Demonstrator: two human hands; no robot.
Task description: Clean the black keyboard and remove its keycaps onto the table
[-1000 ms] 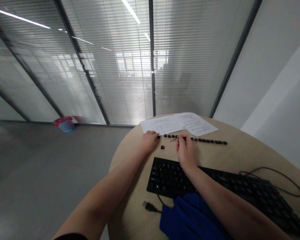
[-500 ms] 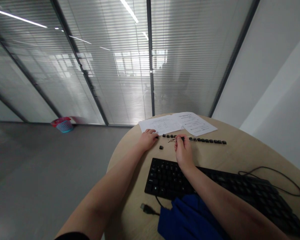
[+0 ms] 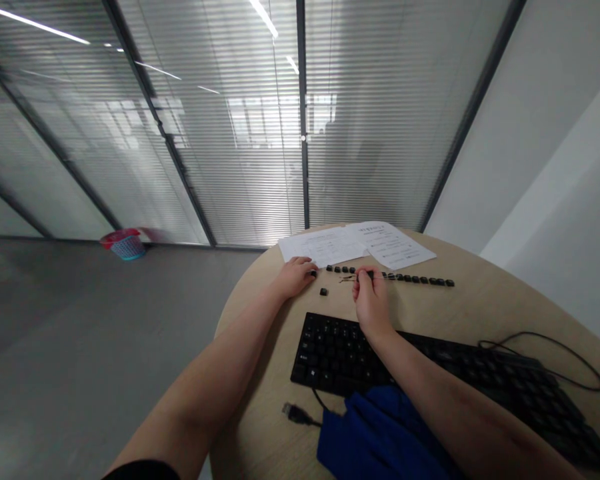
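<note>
My left hand [image 3: 296,277] rests on the table at the left end of a row of black keycaps. Its fingers are bent around a black keycap [image 3: 313,273] at their tips. My right hand [image 3: 373,297] is closed on a keycap puller [image 3: 349,277], whose thin wire ends stick out on both sides of the fist; its dark handle is mostly covered by the fingers. The hand hides part of the keycap row [image 3: 424,280], which runs on to the right. One loose keycap [image 3: 323,292] lies nearer to me, between my hands.
A black keyboard [image 3: 330,353] lies under my right forearm, with its cable [image 3: 570,353] looped at the right. Its USB plug [image 3: 296,413] and blue cloth [image 3: 380,433] are in front. Printed sheets [image 3: 325,247] lie behind the row. A basket [image 3: 129,247] stands on the floor.
My right hand with the keycap puller has shifted very slightly to the right along the row. The left hand stays at the same keycap. The camera view has tilted a little.
</note>
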